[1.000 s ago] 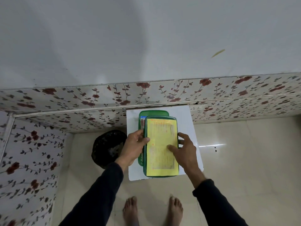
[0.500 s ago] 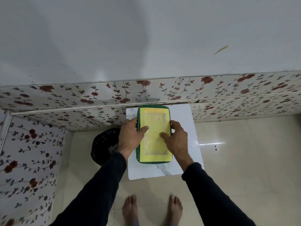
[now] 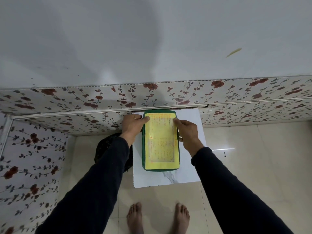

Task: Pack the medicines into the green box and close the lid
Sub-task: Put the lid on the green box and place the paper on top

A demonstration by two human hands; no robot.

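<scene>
The green box [image 3: 160,141] lies on a small white desk [image 3: 190,173] that stands against a wall papered with red flowers [image 3: 84,97]. Its lid [image 3: 161,114] is down over the box, and a yellow printed sheet [image 3: 161,141] covers most of the top. No medicines show; the lid hides the inside.

The left hand [image 3: 132,126] is at the far left corner of the box, its grip clasped over the edge with the thumb lying on the yellow sheet. The right hand [image 3: 187,130] is at the far right side, its grip pressed on the lid, fingertips on the sheet's edge and palm against the right rim. Both arms wear dark sleeves [image 3: 101,179].

A dark round thing [image 3: 103,147] sits on the floor just left of the desk, partly behind the left arm. Two bare feet [image 3: 158,217] stand on the pale tiled floor [image 3: 253,166] below the desk.
</scene>
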